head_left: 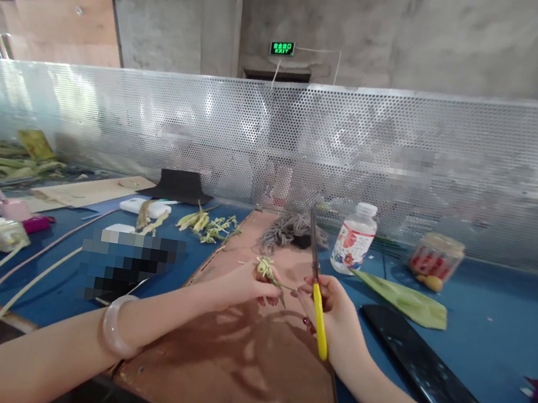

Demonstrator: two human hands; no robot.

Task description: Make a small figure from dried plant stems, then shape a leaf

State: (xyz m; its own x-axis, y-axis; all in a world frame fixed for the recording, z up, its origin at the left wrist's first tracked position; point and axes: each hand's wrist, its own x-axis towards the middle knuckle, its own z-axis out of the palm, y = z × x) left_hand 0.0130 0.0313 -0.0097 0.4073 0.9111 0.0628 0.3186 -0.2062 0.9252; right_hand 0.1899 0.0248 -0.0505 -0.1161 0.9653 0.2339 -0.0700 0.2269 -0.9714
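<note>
My left hand (253,287) is closed around a small pale-green flower-like bundle (266,268), which looks folded from dried plant strips. Its thin stem (286,288) points right, towards the fingertips of my right hand (336,309). A yellow-handled tool (320,320) is gripped in that right hand, its long dark metal shaft pointing up and away. Whether the shaft is a blade or closed jaws I cannot tell. Both hands are above a brown board (243,373). Just beyond them lies a tangle of grey cords (289,231).
Right of my hands are a white-capped bottle (354,238), a green husk leaf (406,301), a black phone (421,362) and a jar (437,257). Leftward lie dried plant pieces (212,227), cables (34,281) and a white case (139,206). A perforated metal screen (200,124) stands behind.
</note>
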